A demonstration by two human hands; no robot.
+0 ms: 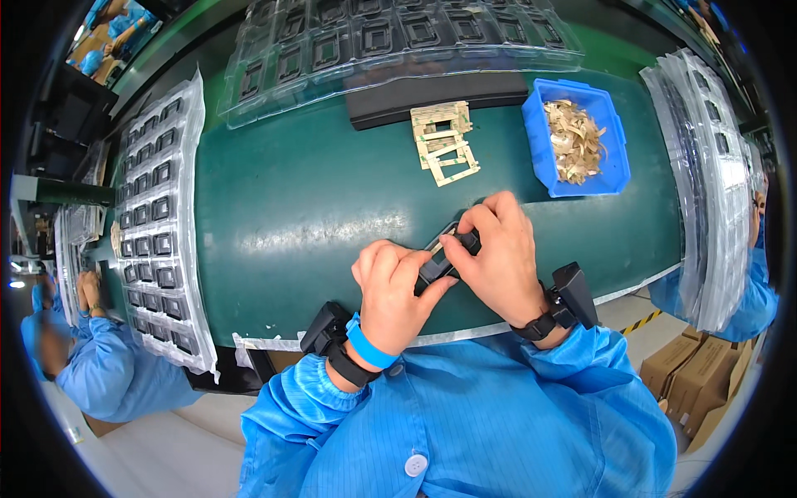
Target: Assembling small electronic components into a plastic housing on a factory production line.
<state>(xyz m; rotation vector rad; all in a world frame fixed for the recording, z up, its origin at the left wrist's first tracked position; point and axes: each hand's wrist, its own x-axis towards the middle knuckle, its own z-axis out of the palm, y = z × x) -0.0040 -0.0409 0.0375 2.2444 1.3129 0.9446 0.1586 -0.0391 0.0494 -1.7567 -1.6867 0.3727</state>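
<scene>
Near the front middle of the green table, both hands hold a small black rectangular plastic frame (437, 262), tilted at an angle. My left hand (388, 280) grips its lower left end between thumb and fingers. At the upper right end, my right hand (501, 256) pinches with thumb and forefinger. A thin pale strip lies along the frame beside the right thumb; part of it is hidden by the fingers. Beyond the hands, several tan rectangular adhesive frames (440, 133) lie in a loose overlapping pile.
A blue bin (616, 158) of tan paper scraps (573, 141) stands at the right. Clear trays of black frames lie left (189, 224), at the back (332, 76) and stacked right (677, 166). A long black box (382, 108) sits behind the pile. Co-workers sit at both sides.
</scene>
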